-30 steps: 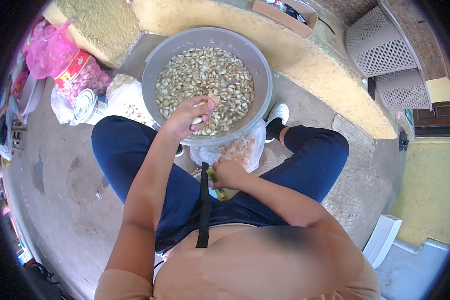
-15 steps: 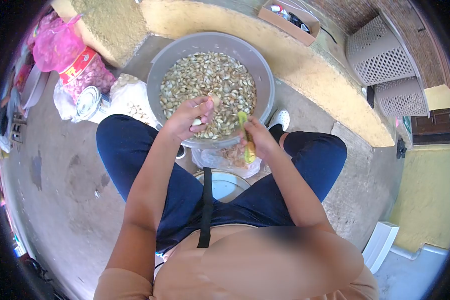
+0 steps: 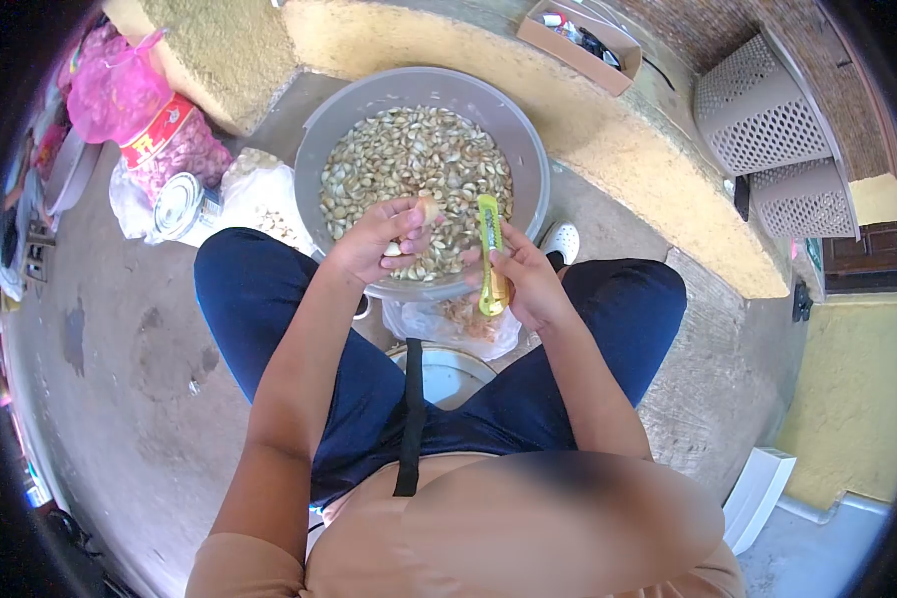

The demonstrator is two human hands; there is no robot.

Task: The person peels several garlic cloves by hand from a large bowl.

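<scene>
One concrete floor [image 3: 130, 329] is my work surface, with a yellow ledge [image 3: 628, 140] curving from twelve to two o'clock. At twelve, the gray tub [image 3: 312, 135] holds many pale cloves [image 3: 389, 149]. My left hand [image 3: 384, 239] is at its near rim, fingers closed on a pale clove [image 3: 429, 209], with another in the palm. My right hand [image 3: 528, 284] grips a yellow-green cutter [image 3: 488, 249] upright at the rim's five o'clock side. Around ten sit a pink net bag [image 3: 120, 95], a tin can [image 3: 177, 206] and a white sack [image 3: 259, 189]; a cardboard box [image 3: 578, 57] lies at one, perforated baskets [image 3: 762, 120] at two. Below the tub, a plastic bag [image 3: 488, 337] of peelings and both knees crowd me. Floor runs wide at nine, and narrower at three towards the ledge's end.
</scene>
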